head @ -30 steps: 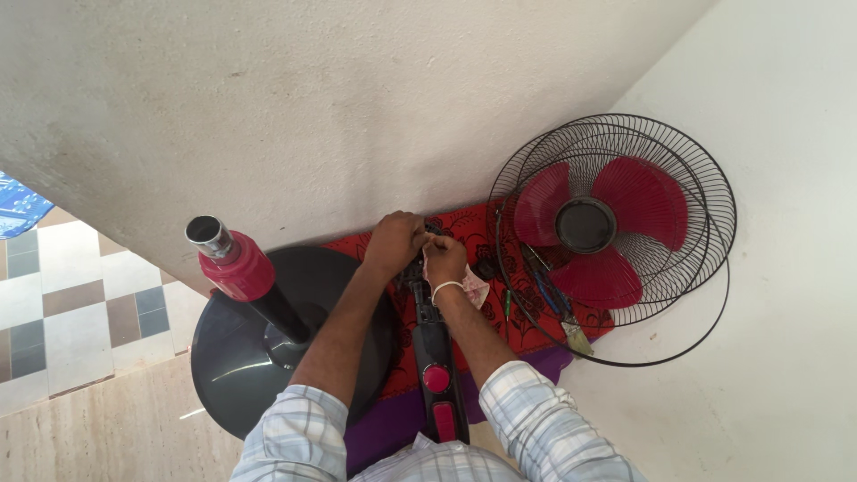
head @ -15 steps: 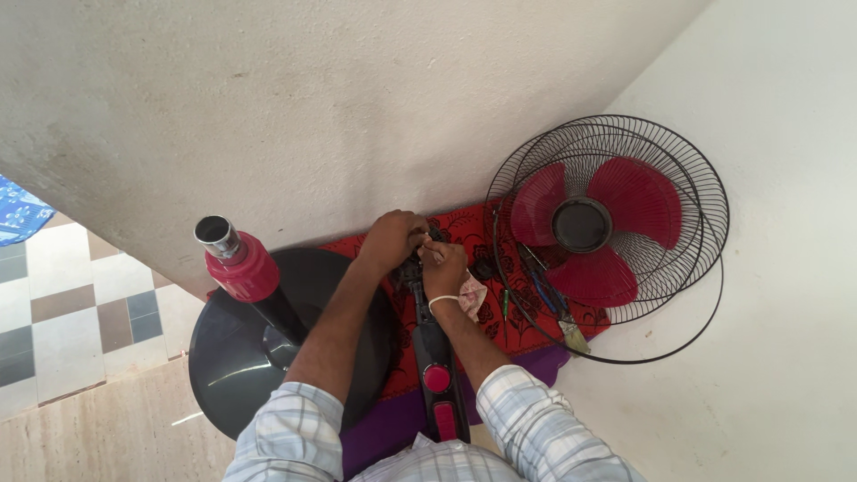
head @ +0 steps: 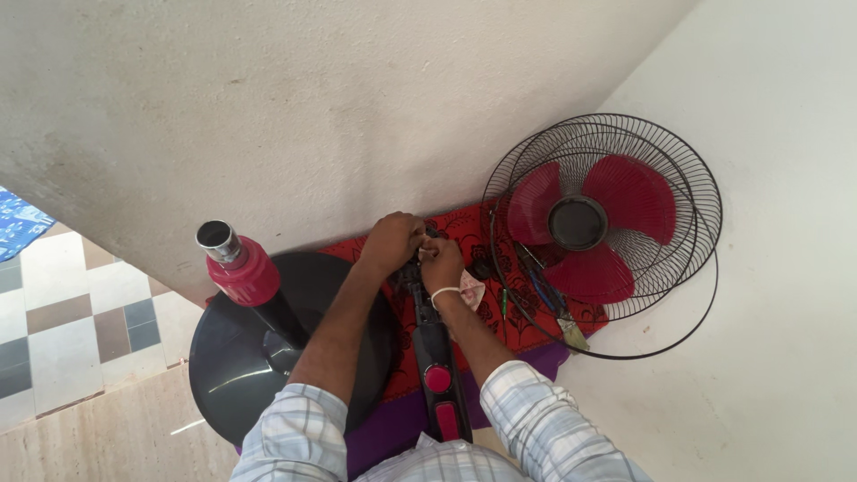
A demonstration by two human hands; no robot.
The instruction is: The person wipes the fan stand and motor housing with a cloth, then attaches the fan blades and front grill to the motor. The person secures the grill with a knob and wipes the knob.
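head view, looking down on a fan taken apart on a red patterned cloth [head: 527, 323] spread on the floor against the wall. the left hand [head: 391, 241] and right hand [head: 443, 264] meet at the far end of the black control housing [head: 433, 344], near the cloth's wall-side edge; the housing runs from there back toward the person, its two red buttons [head: 436, 378] facing up. the left hand is curled over the housing's far end, apparently pinching or steadying it; the right hand is closed narrowly, fingertips bunched as if on a small part or tool, though what it holds cannot be told. a scrap of pale cloth or paper [head: 470, 290] lies under the right wrist.

judgement on technique: fine work at this end is best done with the left hand bracing the housing firmly on the cloth while the right makes small, controlled movements, so that any small piece falls on the cloth rather than the bare floor.

to the left stands the grey round base [head: 223, 375] with its red-collared pole [head: 241, 268]; at the cloth's right edge lean the wire guard with red blades [head: 603, 219] and some hand tools [head: 549, 299].

hidden or unclear: the point of contact is covered by both hands; the housing's near end is cut off by the person's shirt; the tools are too small to identify singly.
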